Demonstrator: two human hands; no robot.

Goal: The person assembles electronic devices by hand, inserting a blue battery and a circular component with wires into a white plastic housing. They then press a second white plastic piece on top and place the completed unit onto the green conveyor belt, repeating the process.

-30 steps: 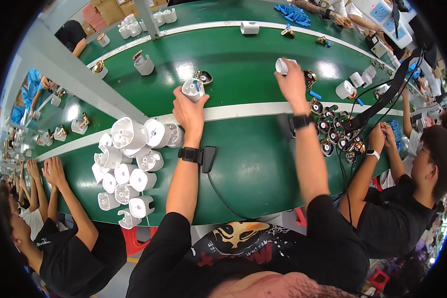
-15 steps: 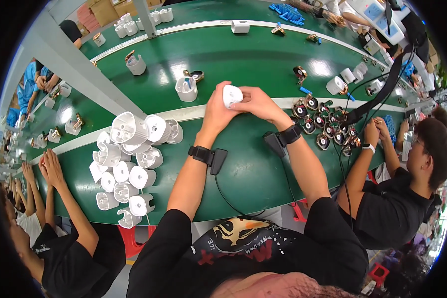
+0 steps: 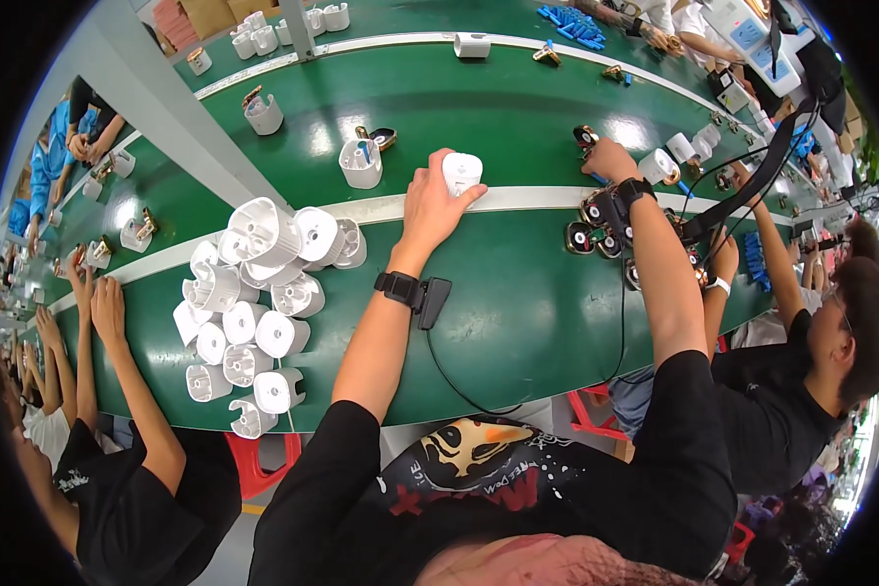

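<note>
My left hand (image 3: 434, 200) is closed around a white plastic housing (image 3: 462, 174) with rounded corners, held over the pale strip on the table. Farther right, my right hand (image 3: 612, 162) reaches to the far side of that strip. Its fingers curl down over a speaker assembly (image 3: 585, 136), whose round black part shows beyond them. A bit of the blue cylinder (image 3: 597, 178) shows under the hand; the fingertips are partly hidden. Just left of my left hand, a white housing (image 3: 361, 164) stands open end up, a speaker part (image 3: 384, 139) beside it.
A pile of white housings (image 3: 283, 335) lies on the green table (image 3: 479, 322) at left. Several round black speakers (image 3: 581, 237) lie below my right forearm, partly covered. Black cables (image 3: 752, 181) hang at right. A grey post (image 3: 176, 117) slants across the left. Co-workers sit on both sides.
My right hand has let go of the white housing and moved right to the speaker assembly. My left hand keeps the housing, now turned with a flat face up.
</note>
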